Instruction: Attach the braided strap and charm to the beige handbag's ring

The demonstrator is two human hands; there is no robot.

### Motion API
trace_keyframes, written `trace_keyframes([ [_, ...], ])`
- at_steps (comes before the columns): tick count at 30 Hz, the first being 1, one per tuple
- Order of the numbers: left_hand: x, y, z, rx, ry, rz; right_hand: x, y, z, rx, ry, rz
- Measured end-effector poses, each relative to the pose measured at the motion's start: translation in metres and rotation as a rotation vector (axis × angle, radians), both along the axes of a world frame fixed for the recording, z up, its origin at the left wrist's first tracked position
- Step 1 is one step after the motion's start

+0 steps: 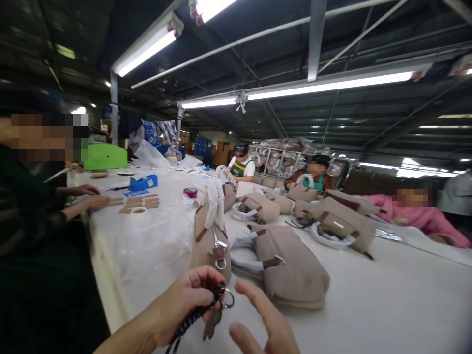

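My left hand (199, 290) is closed on a dark braided key ring charm (190, 322), pinching it near its metal ring. The silvery ring (228, 298) sticks out to the right of my fingers, and a small dark pendant dangles below. Just right of the ring is my right hand (267, 322), thumb and forefinger spread, holding nothing. Beyond my hands stands a beige handbag (212, 246) with white-wrapped handles and a brown tab with a metal ring. A second beige handbag (291, 265) lies on its side to the right.
More beige handbags (341, 219) lie across the white table (398, 295). Clear plastic (155, 241), a blue tape dispenser (143, 183) and beige strips (147, 200) are on the left. A co-worker's hands (96, 199) are at the left edge; several people sit farther back.
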State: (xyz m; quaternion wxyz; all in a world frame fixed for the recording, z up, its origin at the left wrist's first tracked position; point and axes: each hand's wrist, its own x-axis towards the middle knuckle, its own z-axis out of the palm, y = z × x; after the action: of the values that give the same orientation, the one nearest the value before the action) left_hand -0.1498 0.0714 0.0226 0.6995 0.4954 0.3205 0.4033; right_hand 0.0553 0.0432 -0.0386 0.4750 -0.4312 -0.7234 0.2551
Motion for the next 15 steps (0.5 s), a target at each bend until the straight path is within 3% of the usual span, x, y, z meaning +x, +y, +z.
trace_keyframes([
  [3, 0.019, -0.001, -0.002, -0.015, -0.017, -0.067, -0.002, 0.005, -0.001, -0.157, 0.19, 0.145],
  [6, 0.031, 0.0, -0.002, 0.028, -0.006, -0.068, 0.002, 0.007, -0.003, -0.286, 0.418, 0.164],
  [11, 0.048, 0.005, -0.01, 0.092, 0.096, -0.108, 0.028, 0.012, 0.011, -0.157, 0.275, 0.087],
  [13, 0.057, 0.016, -0.022, 0.261, 0.274, -0.063, 0.048, 0.012, 0.023, -0.165, 0.23, 0.016],
  [15, 0.067, 0.033, -0.039, 0.537, 0.516, 0.016, 0.072, 0.009, 0.036, -0.171, 0.279, -0.084],
])
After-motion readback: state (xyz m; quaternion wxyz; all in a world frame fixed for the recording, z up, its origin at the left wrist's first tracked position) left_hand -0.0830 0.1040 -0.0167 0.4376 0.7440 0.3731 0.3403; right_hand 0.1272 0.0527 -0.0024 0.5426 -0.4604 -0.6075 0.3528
